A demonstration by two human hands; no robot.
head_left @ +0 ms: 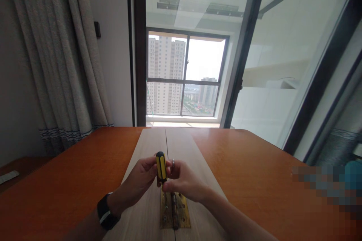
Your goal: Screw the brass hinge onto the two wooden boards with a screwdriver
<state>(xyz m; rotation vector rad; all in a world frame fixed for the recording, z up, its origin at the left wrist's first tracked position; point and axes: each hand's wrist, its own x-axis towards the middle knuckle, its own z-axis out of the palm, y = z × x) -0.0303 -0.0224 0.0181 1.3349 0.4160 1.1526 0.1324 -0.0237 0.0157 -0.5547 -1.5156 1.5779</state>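
Observation:
A yellow and black screwdriver (pixel 161 166) is held nearly upright between my two hands. My left hand (pixel 141 177) grips the handle from the left side, its fingers partly hidden behind it. From the other side, the fingers of my right hand (pixel 185 181) close on the screwdriver, the thumb at the handle's lower end. Below the hands lies a worn brass hinge (pixel 184 214) with screw holes, spread flat over the seam between two pale wooden boards (pixel 144 196). Whether the screwdriver's tip touches the hinge cannot be made out.
The boards rest lengthwise on an orange-brown table (pixel 234 165). Beyond the table's far edge are a dark-framed glass door (pixel 243 52) and a window (pixel 185 81). A grey curtain (pixel 65 52) hangs on the left. A blurred patch covers something at the right edge.

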